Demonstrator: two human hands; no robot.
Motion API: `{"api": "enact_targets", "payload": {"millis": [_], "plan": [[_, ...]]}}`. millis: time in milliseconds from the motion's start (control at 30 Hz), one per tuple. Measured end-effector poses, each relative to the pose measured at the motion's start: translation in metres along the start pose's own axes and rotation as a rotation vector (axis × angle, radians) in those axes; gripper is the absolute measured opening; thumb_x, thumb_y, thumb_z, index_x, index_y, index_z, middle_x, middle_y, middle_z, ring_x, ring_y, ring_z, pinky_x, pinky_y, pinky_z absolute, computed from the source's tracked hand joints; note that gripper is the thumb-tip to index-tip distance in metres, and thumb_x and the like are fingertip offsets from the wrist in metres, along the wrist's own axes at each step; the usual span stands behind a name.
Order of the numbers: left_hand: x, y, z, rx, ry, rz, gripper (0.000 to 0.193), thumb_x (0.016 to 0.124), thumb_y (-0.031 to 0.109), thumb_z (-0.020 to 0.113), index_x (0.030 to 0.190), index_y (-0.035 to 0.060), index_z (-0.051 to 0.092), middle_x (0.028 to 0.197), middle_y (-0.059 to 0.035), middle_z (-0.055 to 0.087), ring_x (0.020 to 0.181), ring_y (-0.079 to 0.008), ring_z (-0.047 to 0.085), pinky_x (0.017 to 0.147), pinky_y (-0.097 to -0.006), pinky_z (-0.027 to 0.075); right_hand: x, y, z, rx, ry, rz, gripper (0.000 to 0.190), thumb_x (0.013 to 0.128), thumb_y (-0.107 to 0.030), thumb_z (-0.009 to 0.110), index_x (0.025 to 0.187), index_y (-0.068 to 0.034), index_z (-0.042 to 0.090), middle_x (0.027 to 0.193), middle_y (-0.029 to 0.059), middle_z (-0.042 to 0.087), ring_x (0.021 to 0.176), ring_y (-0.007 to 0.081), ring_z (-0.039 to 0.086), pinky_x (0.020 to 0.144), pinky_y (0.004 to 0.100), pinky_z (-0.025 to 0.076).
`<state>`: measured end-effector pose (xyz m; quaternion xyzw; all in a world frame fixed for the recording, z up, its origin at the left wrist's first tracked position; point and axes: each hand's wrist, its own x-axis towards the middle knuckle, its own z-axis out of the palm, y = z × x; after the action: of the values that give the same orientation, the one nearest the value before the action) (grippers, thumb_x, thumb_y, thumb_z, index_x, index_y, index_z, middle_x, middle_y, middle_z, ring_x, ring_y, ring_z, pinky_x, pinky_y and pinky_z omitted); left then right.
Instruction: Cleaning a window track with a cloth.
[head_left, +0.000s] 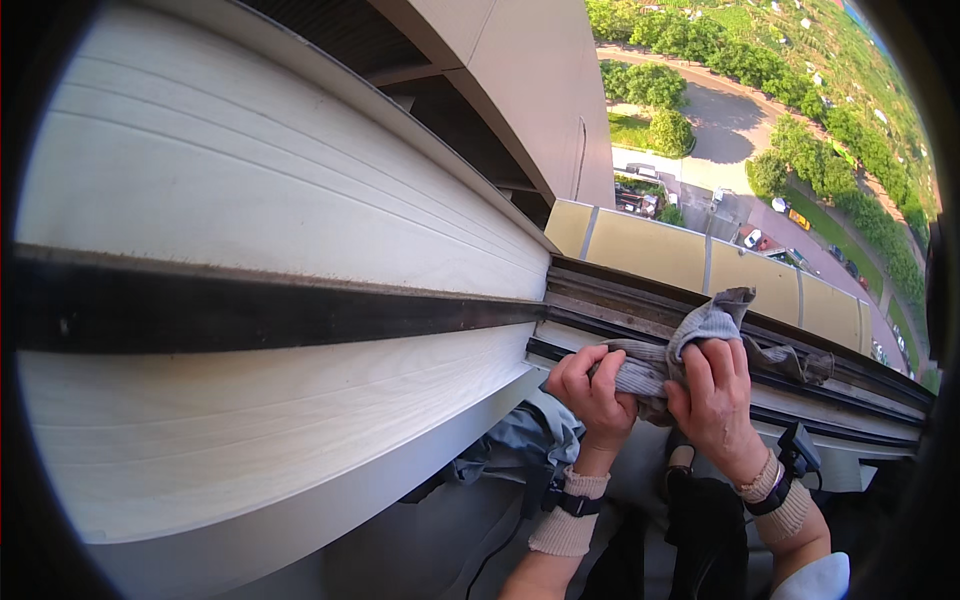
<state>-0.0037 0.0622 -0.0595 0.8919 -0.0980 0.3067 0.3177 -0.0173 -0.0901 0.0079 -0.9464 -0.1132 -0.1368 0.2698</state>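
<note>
Both hands grip a grey ribbed cloth (637, 366) that looks soiled in places. My left hand (592, 390) has its fingers curled over the cloth's left part. My right hand (715, 405) clutches a bunched fold, with one end sticking up above the fingers. Another end of the cloth trails right over the window track (795, 365). The hands are at the near side of this track, close to its left corner. Dark rails and dirty grooves run along it. Part of the cloth is hidden behind my fingers.
On the left rises a white window frame (285, 202) with a black seal strip (285, 319). Outside, a yellowish ledge (652, 247) borders a long drop to a road and trees (652, 86). Blue-grey fabric (525, 431) lies below my left hand. Wrist straps carry small devices (799, 448).
</note>
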Motion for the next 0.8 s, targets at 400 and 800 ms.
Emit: {"api": "enact_targets", "payload": {"millis": [400, 800], "plan": [[-0.005, 0.007, -0.018, -0.002, -0.116, -0.042, 0.027, 0.090, 0.038, 0.060, 0.103, 0.0157, 0.052, 0.104, -0.0067, 0.049, 0.092, -0.0240, 0.046, 0.081, -0.0394, 0.039, -0.006, 0.004, 0.005, 0.014, -0.068, 0.013, 0.033, 0.077, -0.013, 0.060, 0.105, 0.003, 0.054, 0.095, 0.0203, 0.048, 0.085, 0.0399, 0.049, 0.075, 0.0532, 0.042], [0.001, -0.001, -0.002, -0.017, -0.015, -0.025, 0.024, 0.094, 0.026, 0.046, 0.102, 0.0067, 0.058, 0.104, -0.0123, 0.054, 0.096, -0.0288, 0.048, 0.086, -0.0421, 0.038, 0.008, 0.006, 0.016, 0.083, 0.130, 0.042, 0.037, 0.074, -0.015, 0.067, 0.107, 0.000, 0.058, 0.099, 0.0153, 0.055, 0.085, 0.0332, 0.052, 0.076, 0.0440, 0.042]]}}
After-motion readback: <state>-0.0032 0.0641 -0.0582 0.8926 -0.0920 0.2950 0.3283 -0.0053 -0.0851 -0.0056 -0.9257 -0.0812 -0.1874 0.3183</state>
